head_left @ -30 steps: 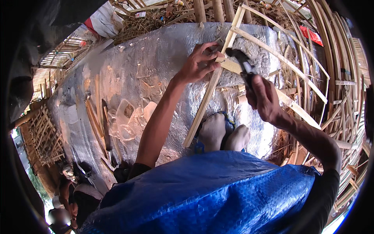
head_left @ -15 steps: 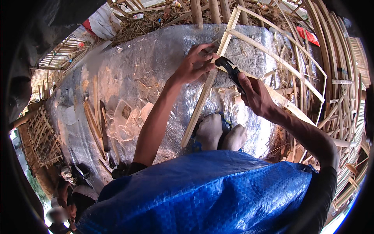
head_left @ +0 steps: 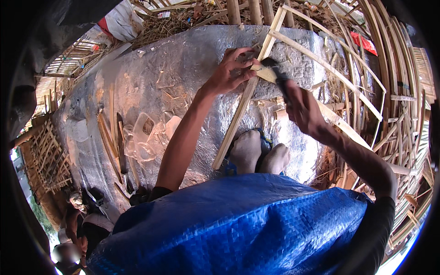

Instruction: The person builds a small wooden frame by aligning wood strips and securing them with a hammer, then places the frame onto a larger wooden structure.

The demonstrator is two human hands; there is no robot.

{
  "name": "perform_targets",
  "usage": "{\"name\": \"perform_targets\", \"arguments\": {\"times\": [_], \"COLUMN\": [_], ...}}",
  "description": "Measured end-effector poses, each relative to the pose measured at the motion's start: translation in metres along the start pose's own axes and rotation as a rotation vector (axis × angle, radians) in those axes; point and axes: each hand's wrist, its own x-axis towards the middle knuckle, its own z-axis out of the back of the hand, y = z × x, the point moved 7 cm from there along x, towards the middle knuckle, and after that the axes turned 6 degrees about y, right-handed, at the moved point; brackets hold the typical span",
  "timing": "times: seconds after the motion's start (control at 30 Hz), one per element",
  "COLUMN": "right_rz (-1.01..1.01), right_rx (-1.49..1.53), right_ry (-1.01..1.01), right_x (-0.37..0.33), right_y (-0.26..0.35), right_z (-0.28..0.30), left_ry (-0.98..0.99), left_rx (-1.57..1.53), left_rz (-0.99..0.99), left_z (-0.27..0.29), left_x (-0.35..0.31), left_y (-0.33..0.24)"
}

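A light wooden frame [head_left: 243, 110] of narrow strips lies in front of me, one long strip slanting toward my feet. My left hand [head_left: 229, 71] is closed at the joint of this strip and a cross strip [head_left: 343, 123], thumb and forefinger pinching at the cross strip's end. Whether a small nail is between those fingertips is too fine to tell. My right hand [head_left: 302, 107] grips a black hammer [head_left: 283, 85], blurred by motion, its head just above and right of the joint. Two more strips [head_left: 325, 64] of the frame run off to the right.
Silvery foil sheeting [head_left: 183, 50] covers the ground, with wood shavings and loose sticks [head_left: 110, 133] at left. My feet [head_left: 247, 149] stand close below the frame. Blue woven plastic [head_left: 229, 220] covers my lap. Bamboo strips [head_left: 408, 91] stack up at right. Another person [head_left: 75, 233] is at lower left.
The hammer has lifted away from the joint, its head now up and to the right and smeared. My left hand stays at the joint.
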Motion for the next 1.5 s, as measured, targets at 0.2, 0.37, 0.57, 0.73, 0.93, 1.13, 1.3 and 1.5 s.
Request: {"name": "perform_targets", "arguments": {"times": [0.2,0.37,0.57,0.73,0.93,1.13,1.3,1.5], "right_rz": [0.145,-0.277,-0.165,-0.071,-0.314,-0.239,-0.322,-0.282], "right_rx": [0.248,0.102,0.083,0.432,0.119,0.352,0.353,0.348], "right_ry": [-0.033,0.077,0.050,-0.019,0.108,-0.011,0.054,0.046], "right_x": [-0.013,-0.003,-0.009,-0.027,-0.014,-0.011,-0.013,-0.009], "right_y": [0.028,0.008,0.003,0.013,0.012,0.018,0.016,0.016], "right_z": [0.006,-0.006,-0.015,-0.008,-0.017,-0.002,-0.012,-0.006], "left_ry": [-0.026,-0.048,-0.041,-0.037,-0.003,0.017,0.023,-0.036], "left_rx": [-0.023,-0.064,0.010,-0.061,-0.051,-0.049,0.009,0.002], "left_rz": [-0.052,-0.008,-0.040,-0.062,-0.020,-0.060,-0.111,-0.142], "left_z": [0.001,0.003,0.004,-0.002,-0.001,0.001,0.004,0.004], "left_x": [0.000,-0.004,-0.001,-0.003,-0.003,0.000,0.001,-0.001], "left_y": [-0.002,-0.003,-0.001,-0.007,0.000,-0.010,-0.011,-0.010]}}
